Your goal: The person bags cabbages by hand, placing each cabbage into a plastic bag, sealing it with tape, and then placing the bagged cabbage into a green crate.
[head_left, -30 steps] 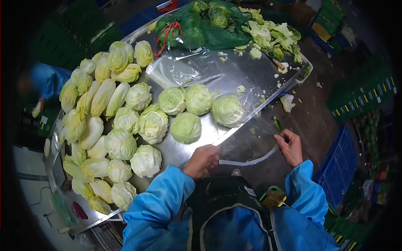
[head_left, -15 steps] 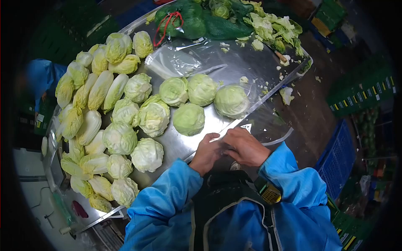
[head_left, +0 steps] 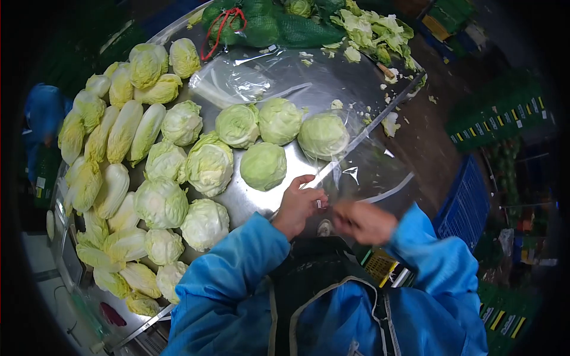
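My left hand (head_left: 298,207) is at the table's front edge, its fingers curled in a pinch with the thumb pointing up. A small pale bit shows at its fingertips, but I cannot tell what it is. To the right, apart from it, my right hand (head_left: 367,223) is smeared by motion. Just beyond the hands a round cabbage (head_left: 323,136) rests on clear plastic film (head_left: 371,169), which hangs over the table edge. Left of that cabbage lies another pale green cabbage (head_left: 263,167), with two more cabbages behind it.
Round cabbages (head_left: 161,202) and long napa cabbages (head_left: 125,132) crowd the left of the metal table (head_left: 237,204). Toward the back are a green mesh bag (head_left: 309,32) and loose trimmed leaves (head_left: 380,32). Green crates (head_left: 499,110) stand on the right; another person (head_left: 44,113) is at far left.
My hands, close together before, have come apart; the right has moved right and down and is blurred. The view has shifted, so the table and cabbages appear farther left.
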The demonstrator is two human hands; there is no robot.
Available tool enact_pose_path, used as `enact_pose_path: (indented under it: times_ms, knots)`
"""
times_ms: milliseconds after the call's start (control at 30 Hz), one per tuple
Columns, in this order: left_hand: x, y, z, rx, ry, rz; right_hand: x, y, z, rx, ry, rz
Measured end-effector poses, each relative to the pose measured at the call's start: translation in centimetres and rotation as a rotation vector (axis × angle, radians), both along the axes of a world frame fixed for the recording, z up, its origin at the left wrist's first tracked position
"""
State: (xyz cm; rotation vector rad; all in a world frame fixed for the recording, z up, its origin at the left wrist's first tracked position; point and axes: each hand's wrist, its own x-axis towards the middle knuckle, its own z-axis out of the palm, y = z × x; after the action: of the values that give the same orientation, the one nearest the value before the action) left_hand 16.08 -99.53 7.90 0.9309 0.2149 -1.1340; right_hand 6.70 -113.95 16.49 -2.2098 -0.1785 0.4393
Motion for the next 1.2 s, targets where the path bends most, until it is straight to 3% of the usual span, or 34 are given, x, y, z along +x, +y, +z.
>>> enact_pose_path:
  times_ms: [33,100,167,233,300,333,367,400,467,567,667,733,800,867,900,933,1000,1067,1133,1200]
  knots:
    - [0.0,0.0,0.0,0.017,0.008,0.043,-2.3,0.0,2.2,0.203,0.256,0.003]
    - [0.1,0.5,0.2,0.023,0.011,0.042,-8.3,-2.5,2.4,0.241,0.608,-0.045]
    - [0.5,1.1,0.9,0.048,-0.006,0.029,-18.1,-7.0,-1.6,0.022,0.829,-0.200]
    - [0.3,1.6,0.3,0.057,-0.020,-0.004,-21.0,-9.4,-1.8,-0.322,1.130,-0.110]
    - [0.4,1.3,-0.9,0.039,-0.046,0.004,-19.9,-10.9,-1.4,-0.386,0.995,-0.325]
    - [0.3,1.2,-0.9,0.037,-0.047,-0.015,-17.5,-11.0,-0.8,-0.257,0.798,-0.585]
    - [0.4,0.9,-0.8,0.051,-0.087,-0.016,-15.9,-11.6,-3.0,-0.159,0.370,-0.908]
    - [0.3,0.7,-0.7,0.066,-0.127,-0.011,-10.8,-11.2,-1.4,0.191,0.305,-0.970]
    - [0.1,0.2,-0.2,0.091,-0.146,-0.009,-4.3,-12.3,-2.3,0.221,0.232,-0.922]
    - [-0.4,0.1,-0.5,0.123,-0.260,0.001,1.1,-12.8,-5.5,0.251,0.361,-0.984]
    - [-1.2,0.0,0.3,0.092,-0.310,0.047,2.3,-14.1,-7.9,0.305,0.382,-0.708]
    - [-1.5,0.8,0.3,0.051,-0.246,0.105,1.8,-15.6,-7.5,0.590,0.305,-0.944]
    - [-1.5,1.8,-0.1,0.007,-0.204,0.156,1.5,-16.6,-6.6,0.664,0.332,-0.929]
    - [-1.8,2.9,-2.9,0.186,-0.417,0.272,1.7,-17.1,-6.7,0.706,0.348,-0.877]
    - [-2.4,3.1,-4.9,0.250,-0.676,0.239,2.0,-16.9,-6.3,0.702,0.371,-0.867]
    - [-2.8,2.5,-5.2,0.267,-0.676,0.253,2.2,-16.9,-6.2,0.708,0.381,-0.848]
    - [-3.8,-0.1,-5.8,0.488,-1.341,0.226,2.3,-16.9,-6.2,0.756,0.326,-0.789]
    - [-3.1,-2.2,-5.9,0.477,-1.347,0.275,1.9,-16.9,-6.5,0.784,0.367,-0.798]
    - [-1.8,-4.1,-4.8,0.475,-1.569,0.402,1.5,-17.3,-6.3,0.766,0.377,-0.838]
    - [-0.7,-4.4,-4.3,0.469,-1.570,0.405,1.4,-17.5,-5.3,0.785,0.359,-0.889]
